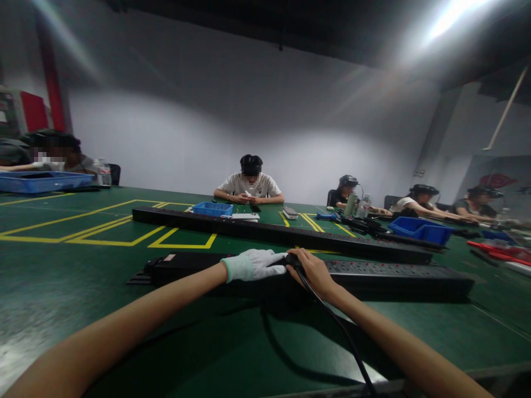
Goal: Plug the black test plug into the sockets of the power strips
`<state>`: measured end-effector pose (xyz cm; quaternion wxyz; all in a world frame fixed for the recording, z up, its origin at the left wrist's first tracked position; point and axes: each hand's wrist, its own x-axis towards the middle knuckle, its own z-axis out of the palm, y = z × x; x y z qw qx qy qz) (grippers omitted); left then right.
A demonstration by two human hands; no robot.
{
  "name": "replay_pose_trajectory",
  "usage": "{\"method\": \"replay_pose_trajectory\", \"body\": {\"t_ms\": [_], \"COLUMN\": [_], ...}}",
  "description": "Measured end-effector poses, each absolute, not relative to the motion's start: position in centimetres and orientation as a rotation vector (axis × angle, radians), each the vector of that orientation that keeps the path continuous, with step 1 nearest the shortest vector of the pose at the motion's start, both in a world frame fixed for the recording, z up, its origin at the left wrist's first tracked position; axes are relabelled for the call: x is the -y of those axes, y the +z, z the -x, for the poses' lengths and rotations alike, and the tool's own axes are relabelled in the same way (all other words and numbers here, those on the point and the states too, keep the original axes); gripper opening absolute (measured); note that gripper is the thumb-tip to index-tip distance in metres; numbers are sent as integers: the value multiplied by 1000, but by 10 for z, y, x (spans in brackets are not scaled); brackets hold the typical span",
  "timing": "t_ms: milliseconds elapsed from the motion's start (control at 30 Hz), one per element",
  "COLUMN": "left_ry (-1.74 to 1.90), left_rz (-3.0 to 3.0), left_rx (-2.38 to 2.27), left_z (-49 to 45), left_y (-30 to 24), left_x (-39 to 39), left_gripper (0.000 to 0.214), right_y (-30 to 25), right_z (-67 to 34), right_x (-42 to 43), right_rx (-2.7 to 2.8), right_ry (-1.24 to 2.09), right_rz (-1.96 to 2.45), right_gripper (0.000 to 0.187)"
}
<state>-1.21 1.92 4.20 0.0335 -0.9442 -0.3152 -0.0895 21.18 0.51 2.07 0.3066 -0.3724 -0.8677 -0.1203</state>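
A long black power strip (394, 271) with a row of sockets and small red dots lies across the table in front of me. My left hand (257, 264), in a white glove with a mint cuff, rests on it, fingers stretched out and parted toward the plug. Bare, my right hand (311, 270) is closed around a black plug (292, 262) at the strip's top. Whether its prongs sit in a socket is hidden. From the plug, a black cord (346, 334) runs down past my right forearm to the bottom edge.
Behind lies a second long black power strip (269, 235). Farther off on the green table (103, 265) are a small blue tray (213, 209), a blue bin (421, 229), dark cables and red items (506, 254). A person (250, 185) sits opposite; others sit at both sides.
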Motion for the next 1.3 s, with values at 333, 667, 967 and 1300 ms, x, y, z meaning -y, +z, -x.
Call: {"method": "replay_pose_trajectory", "body": {"t_ms": [333,667,967,1300], "left_ry": [-305,-291,-323,-317], "left_rz": [2880,2874,2894,2856], "left_rx": [984,1013,1015,991], "left_z": [11,11,12,9], "left_y": [38,37,36,38], "left_x": [-23,-24,-24,-23], "left_gripper": [63,67,68,63], "right_y": [27,30,28,28], "right_z": [-212,-212,-211,-211], "right_x": [1,3,3,5], "right_rx": [2354,2363,2327,2346], "right_ry": [-311,-270,-289,-297], "right_rz": [961,971,993,979], "right_gripper": [36,36,35,47]}}
